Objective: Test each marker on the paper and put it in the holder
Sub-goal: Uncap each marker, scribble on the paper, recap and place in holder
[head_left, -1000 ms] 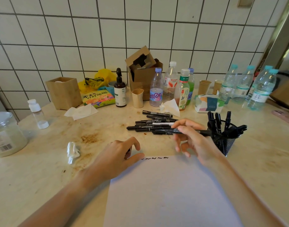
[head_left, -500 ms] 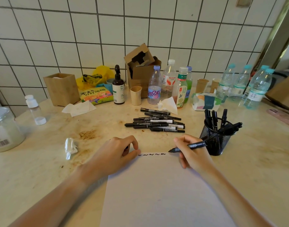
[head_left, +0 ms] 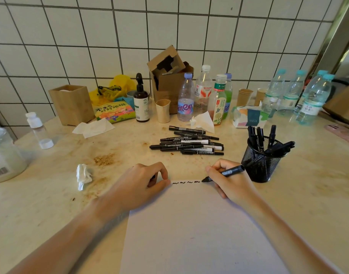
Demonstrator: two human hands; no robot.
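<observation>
Head view: I see the right hand (head_left: 232,180) grasping a black marker (head_left: 225,173), fingers curled round the barrel, tip touching the top edge of the paper (head_left: 193,230) just right of a row of black squiggles (head_left: 185,182). The left hand (head_left: 138,186) rests curled on the paper's top left corner, pinching a small dark item I cannot identify. The mesh holder (head_left: 260,165) stands just beside the right hand. Loose markers (head_left: 189,144) lie on the bench (head_left: 51,204). Readable labels: "TISSUE" on a tissue pack (head_left: 249,116), "anten" on a bottle (head_left: 186,99).
</observation>
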